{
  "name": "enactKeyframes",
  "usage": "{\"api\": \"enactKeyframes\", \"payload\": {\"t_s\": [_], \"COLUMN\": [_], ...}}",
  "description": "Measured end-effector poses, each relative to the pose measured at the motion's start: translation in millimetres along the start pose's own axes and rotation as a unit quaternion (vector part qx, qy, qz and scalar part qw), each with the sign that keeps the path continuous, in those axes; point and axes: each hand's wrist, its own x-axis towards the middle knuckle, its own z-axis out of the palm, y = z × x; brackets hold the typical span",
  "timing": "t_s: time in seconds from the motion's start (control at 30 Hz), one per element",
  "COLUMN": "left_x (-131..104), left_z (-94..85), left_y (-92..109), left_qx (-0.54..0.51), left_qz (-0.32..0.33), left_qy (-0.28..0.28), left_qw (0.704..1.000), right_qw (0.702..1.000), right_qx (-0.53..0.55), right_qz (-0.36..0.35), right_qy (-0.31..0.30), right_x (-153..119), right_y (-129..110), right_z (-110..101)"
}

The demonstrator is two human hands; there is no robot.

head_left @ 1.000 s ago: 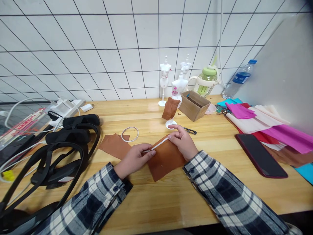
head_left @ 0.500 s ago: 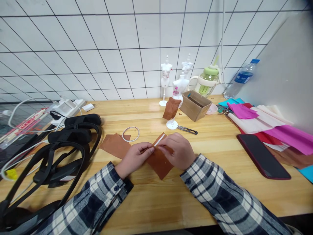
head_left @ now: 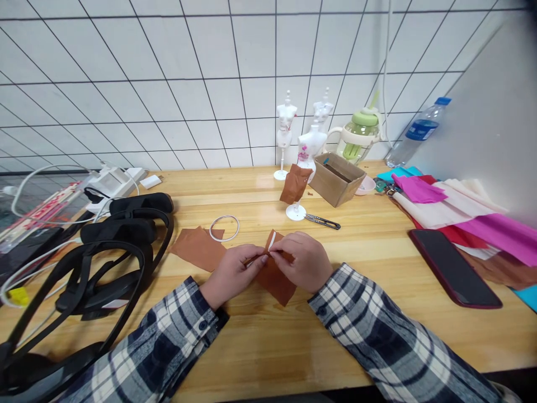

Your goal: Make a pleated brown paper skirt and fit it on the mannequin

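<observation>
Between my hands is a piece of brown fabric (head_left: 277,284) with a narrow white strip (head_left: 272,239) along its upper edge. My left hand (head_left: 237,270) pinches the fabric's edge between thumb and fingers. Close beside it, my right hand (head_left: 306,260) is closed at the same edge, its fingertips on the fabric by the lower end of the strip. Another brown fabric piece (head_left: 197,251) lies flat to the left, partly under a thin silvery ring (head_left: 224,228). Behind my hands, brown cloth (head_left: 295,183) hangs around a small white dress form (head_left: 311,143).
Thread snips (head_left: 323,221) lie beside the form's base. Farther back stand a cardboard box (head_left: 337,182), a green-lidded jug (head_left: 359,134) and a water bottle (head_left: 419,133). Coloured fabrics (head_left: 457,210) and a phone (head_left: 453,267) are at right; black headsets (head_left: 121,274) crowd the left.
The brown fabric has turned slightly, and its white strip now stands steeper and looks curved, with less of it showing. My hands have drawn closer together at the edge.
</observation>
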Motion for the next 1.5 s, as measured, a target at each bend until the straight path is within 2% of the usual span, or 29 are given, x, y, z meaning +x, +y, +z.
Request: {"api": "enactKeyframes", "payload": {"t_s": [0.1, 0.27, 0.43, 0.5, 0.63, 0.8, 1.0, 1.17, 1.5], "left_x": [-0.4, 0.7, 2.5, 2.5, 2.2, 3.3, 5.0, 5.2, 4.0], "left_z": [0.5, 1.4, 1.8, 2.1, 3.0, 3.7, 0.8, 0.1, 1.5], "left_y": [-1.2, -0.8, 4.5, 4.8, 1.9, 0.9, 2.3, 0.0, -3.7], "left_qx": [0.028, 0.019, -0.065, -0.065, -0.036, -0.023, -0.082, -0.114, -0.146], "left_qz": [0.008, 0.006, -0.058, -0.073, -0.063, -0.073, -0.137, -0.159, -0.160], "left_qy": [0.001, -0.003, 0.002, 0.013, 0.018, 0.043, 0.053, 0.037, 0.012], "left_qw": [1.000, 1.000, 0.996, 0.995, 0.997, 0.996, 0.986, 0.980, 0.976], "right_qw": [1.000, 0.992, 0.982, 0.980, 0.975, 0.980, 0.995, 0.996, 0.993], "right_qx": [0.001, 0.076, 0.119, 0.125, 0.139, 0.134, 0.049, 0.031, 0.054], "right_qz": [0.021, 0.100, 0.146, 0.155, 0.175, 0.147, 0.081, 0.075, 0.096], "right_qy": [-0.001, -0.002, 0.001, 0.001, 0.004, -0.002, -0.023, -0.035, -0.044], "right_x": [1.3, 2.4, 0.9, 0.0, -1.4, -2.7, -5.4, -7.1, -3.2], "right_y": [-2.2, -2.7, -5.0, -6.8, -8.0, -8.9, -15.4, -15.6, -12.2], "right_z": [0.5, 4.0, 8.6, 10.2, 13.3, 13.0, 10.2, 11.5, 13.0]}}
